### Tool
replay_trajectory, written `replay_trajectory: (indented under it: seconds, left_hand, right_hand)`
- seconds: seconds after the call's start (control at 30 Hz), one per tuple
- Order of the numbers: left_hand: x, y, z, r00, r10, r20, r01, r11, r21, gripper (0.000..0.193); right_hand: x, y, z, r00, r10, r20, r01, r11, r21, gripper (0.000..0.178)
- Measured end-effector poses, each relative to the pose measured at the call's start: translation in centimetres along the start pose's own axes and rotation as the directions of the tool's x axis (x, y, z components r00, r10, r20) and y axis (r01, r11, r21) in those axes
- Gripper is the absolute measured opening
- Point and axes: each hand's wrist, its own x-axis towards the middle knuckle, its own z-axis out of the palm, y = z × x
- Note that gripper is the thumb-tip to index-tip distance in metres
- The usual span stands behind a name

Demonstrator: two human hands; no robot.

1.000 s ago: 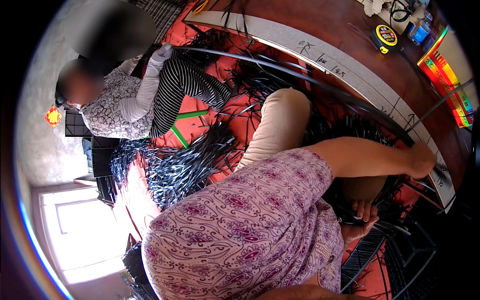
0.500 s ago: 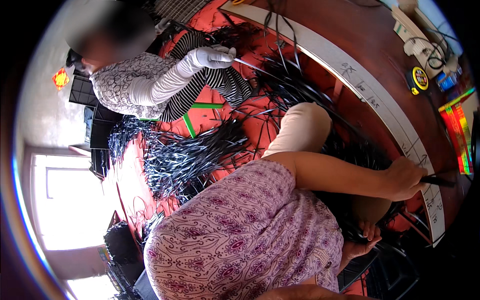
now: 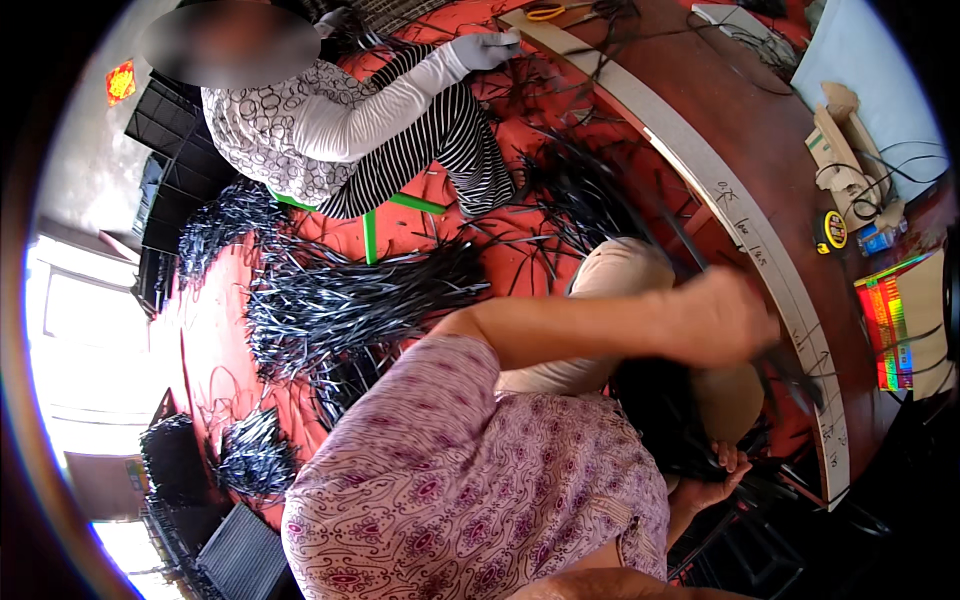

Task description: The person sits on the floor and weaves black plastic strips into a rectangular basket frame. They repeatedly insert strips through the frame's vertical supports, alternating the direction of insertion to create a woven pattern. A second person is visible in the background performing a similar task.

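My left hand [image 3: 722,318] is a closed fist, smeared by motion, above my knees. A dark, narrow, blurred piece [image 3: 800,385] trails from it toward the long marked board [image 3: 765,265]; I cannot make out its kind. Lower down, my right hand [image 3: 708,482] has its fingers curled on black strip material [image 3: 660,410] that lies dark across my lap. Part of that hand is hidden by the dark material. My light trouser knee [image 3: 625,265] shows beyond my left forearm.
A co-worker's gloved hand [image 3: 485,50] reaches toward the board's far end. Bundles of black strips [image 3: 360,305] cover the red floor, beside a green stool [image 3: 370,235]. A tape measure [image 3: 831,232], torn cardboard [image 3: 845,150] and orange-handled scissors [image 3: 545,12] lie on the right-hand surface.
My left hand has swung back from the board toward my body, with the dark piece trailing. My right hand stays nearly in place. The co-worker's gloved hand is raised; the view has shifted.
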Motion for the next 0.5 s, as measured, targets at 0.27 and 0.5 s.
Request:
replay_trajectory:
  seconds: [0.27,0.5]
  left_hand:
    - [3.6,11.2,2.9,0.962,0.092,0.259,-0.018,0.961,-0.276,0.022]
    - [3.1,8.9,4.5,0.926,-0.023,0.376,0.095,0.981,-0.172,0.016]
  right_hand:
    - [-1.3,1.7,3.3,0.907,-0.125,-0.402,0.063,0.985,-0.163,0.014]
    - [-2.5,-0.2,-0.3,0.995,-0.1,-0.03,0.102,0.993,0.066,0.02]
